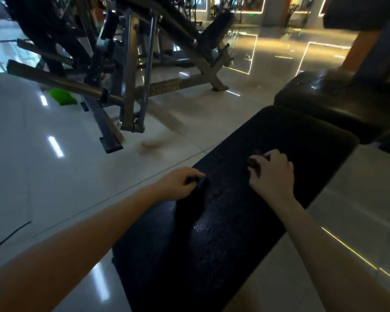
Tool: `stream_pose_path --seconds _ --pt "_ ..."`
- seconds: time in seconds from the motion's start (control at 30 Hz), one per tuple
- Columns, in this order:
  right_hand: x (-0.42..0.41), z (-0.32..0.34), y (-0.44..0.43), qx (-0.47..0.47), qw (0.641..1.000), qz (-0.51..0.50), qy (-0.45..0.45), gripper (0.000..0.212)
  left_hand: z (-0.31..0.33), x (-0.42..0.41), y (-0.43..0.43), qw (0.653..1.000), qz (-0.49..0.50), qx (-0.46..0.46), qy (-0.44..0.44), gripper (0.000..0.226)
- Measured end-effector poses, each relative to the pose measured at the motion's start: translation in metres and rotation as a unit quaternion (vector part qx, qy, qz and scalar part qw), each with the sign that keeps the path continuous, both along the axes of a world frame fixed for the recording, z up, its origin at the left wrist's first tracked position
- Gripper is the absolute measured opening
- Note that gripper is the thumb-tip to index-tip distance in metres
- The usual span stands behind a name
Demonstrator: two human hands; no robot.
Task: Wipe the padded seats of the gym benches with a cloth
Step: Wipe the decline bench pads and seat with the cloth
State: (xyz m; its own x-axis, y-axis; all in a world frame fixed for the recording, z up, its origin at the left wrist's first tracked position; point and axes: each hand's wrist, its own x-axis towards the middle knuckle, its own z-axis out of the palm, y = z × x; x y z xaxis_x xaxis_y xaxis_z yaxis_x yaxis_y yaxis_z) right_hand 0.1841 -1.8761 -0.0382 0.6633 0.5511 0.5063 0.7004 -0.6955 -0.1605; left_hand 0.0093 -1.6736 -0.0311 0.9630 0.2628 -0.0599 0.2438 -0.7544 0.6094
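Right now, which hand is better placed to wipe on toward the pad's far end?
Right. The right hand holds the cloth on the bench pad, mid-surface, far end straight ahead. The left hand seems to hold the pad's left edge, no cloth in its grip.

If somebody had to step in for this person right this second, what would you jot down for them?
Left hand: grips the left edge of the bench pad, steadying it.
Right hand: holds a dark cloth pressed on the pad, near the far end.
Done: wiping is under way; how much of the pad is covered cannot be told.
Left: probably finish this pad, then the dark padded seat just beyond it.
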Motion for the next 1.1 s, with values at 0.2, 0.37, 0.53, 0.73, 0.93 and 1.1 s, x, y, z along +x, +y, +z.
stream_pose_path --seconds 0.2,0.37,0.53,0.73,0.93,1.1 --pt "-0.019 -0.005 0.009 0.010 1.000 -0.004 0.004 0.030 -0.012 0.035 -0.020 0.996 -0.043 0.068 -0.030 0.050" --pt "-0.050 -0.023 0.010 -0.028 0.993 0.119 -0.006 0.028 -0.036 0.036 -0.033 0.982 -0.058 0.180 -0.028 0.076" --pt "0.044 0.021 0.017 -0.060 0.998 -0.006 -0.004 0.033 -0.047 0.011 -0.037 0.980 -0.064 0.182 -0.048 0.075" --pt "0.076 0.042 0.026 -0.055 0.991 -0.113 0.046 0.035 -0.042 0.017 -0.014 0.984 -0.100 0.142 -0.038 0.077" --pt "0.030 0.034 0.009 -0.115 0.990 0.053 0.059 0.031 -0.019 0.061 0.000 0.978 -0.138 0.137 -0.069 0.048" --pt "0.054 0.033 0.007 -0.090 0.993 0.067 0.019 0.034 0.002 0.115 -0.027 0.971 -0.155 0.138 -0.119 0.052"
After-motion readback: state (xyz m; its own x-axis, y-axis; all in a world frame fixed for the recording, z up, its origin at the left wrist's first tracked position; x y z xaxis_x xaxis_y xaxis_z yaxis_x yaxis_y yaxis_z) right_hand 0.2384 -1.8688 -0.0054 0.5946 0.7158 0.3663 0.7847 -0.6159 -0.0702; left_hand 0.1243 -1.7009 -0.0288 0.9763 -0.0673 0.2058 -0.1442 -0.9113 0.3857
